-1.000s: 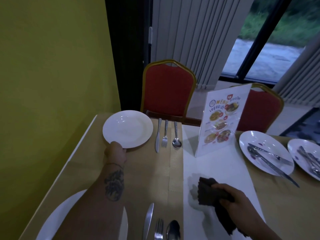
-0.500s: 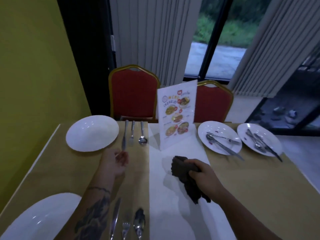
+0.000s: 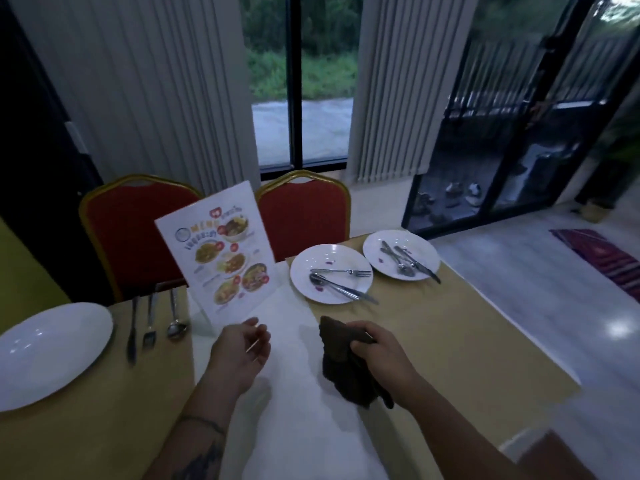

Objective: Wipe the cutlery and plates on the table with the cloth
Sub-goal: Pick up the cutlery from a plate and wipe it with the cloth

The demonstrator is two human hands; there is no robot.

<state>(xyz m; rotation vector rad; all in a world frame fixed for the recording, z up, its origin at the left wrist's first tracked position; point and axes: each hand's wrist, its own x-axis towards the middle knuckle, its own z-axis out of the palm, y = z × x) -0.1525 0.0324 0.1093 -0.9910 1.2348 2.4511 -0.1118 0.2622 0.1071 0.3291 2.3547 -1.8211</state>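
While right hand [image 3: 377, 362] grips the bunched cloth [image 3: 341, 368], left hand [image 3: 242, 351] hangs empty, fingers loosely curled; spotted plate [image 3: 343, 258] lies beyond the cloth, nearer right hand.

1 head-worn camera looks forward and down, close over the table [image 3: 450, 341].

Right hand [image 3: 384, 362] grips dark cloth [image 3: 343, 368]; left hand [image 3: 240, 351] seemingly loose, empty.

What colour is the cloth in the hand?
Dark brown. The cloth in the right hand shows best in the head view.
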